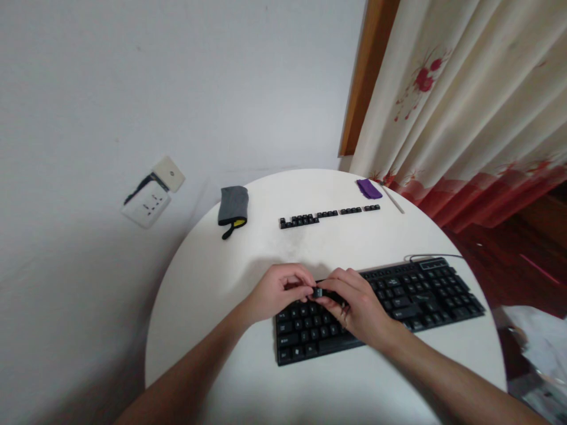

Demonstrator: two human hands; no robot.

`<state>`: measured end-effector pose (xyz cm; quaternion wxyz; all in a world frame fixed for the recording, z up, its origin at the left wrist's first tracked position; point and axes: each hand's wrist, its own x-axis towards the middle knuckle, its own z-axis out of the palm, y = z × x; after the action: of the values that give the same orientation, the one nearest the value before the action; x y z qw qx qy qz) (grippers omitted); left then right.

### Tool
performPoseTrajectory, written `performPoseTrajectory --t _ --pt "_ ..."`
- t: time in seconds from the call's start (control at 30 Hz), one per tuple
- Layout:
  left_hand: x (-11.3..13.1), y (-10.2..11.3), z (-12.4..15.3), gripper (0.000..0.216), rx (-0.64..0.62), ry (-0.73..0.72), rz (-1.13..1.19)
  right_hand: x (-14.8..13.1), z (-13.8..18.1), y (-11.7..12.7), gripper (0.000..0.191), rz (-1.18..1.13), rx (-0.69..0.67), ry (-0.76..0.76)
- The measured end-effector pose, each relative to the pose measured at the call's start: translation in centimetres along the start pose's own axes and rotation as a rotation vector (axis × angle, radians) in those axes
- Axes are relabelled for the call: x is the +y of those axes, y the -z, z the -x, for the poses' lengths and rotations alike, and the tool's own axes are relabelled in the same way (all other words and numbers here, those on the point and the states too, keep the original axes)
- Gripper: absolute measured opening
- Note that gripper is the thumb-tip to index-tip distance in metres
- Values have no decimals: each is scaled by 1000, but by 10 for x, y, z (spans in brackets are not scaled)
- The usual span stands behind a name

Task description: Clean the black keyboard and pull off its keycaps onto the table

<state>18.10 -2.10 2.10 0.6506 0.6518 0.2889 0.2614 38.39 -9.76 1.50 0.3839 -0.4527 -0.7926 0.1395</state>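
A small black keycap (318, 292) is pinched between my two hands, just above the upper left part of a black keyboard (336, 343). My left hand (283, 289) grips its left side with thumb and index finger. On the other side, the fingers of my right hand (354, 301) close on it from the right. My right hand hides part of the keyboard's middle. Farther back on the table, several loose black keycaps (301, 221) lie in rows.
A folded grey cloth (233, 205) with a black loop lies at the back left of the round white table (199, 283). A purple cloth (369, 189) and a thin pale stick (393, 199) lie at the back right. The keyboard cable (436, 255) runs off the right edge.
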Motion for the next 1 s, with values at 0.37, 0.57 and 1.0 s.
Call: performPoseTrajectory --t 0.37,0.57,1.0 --pt "4 9 -3 17 225 -56 -226 67 -51 25 14 306 2 -351" --pt "0 11 -4 15 220 -116 -333 107 -87 15 16 494 -161 -489" --pt "0 14 -3 13 242 -135 -448 118 -95 -2 19 534 -165 -600"
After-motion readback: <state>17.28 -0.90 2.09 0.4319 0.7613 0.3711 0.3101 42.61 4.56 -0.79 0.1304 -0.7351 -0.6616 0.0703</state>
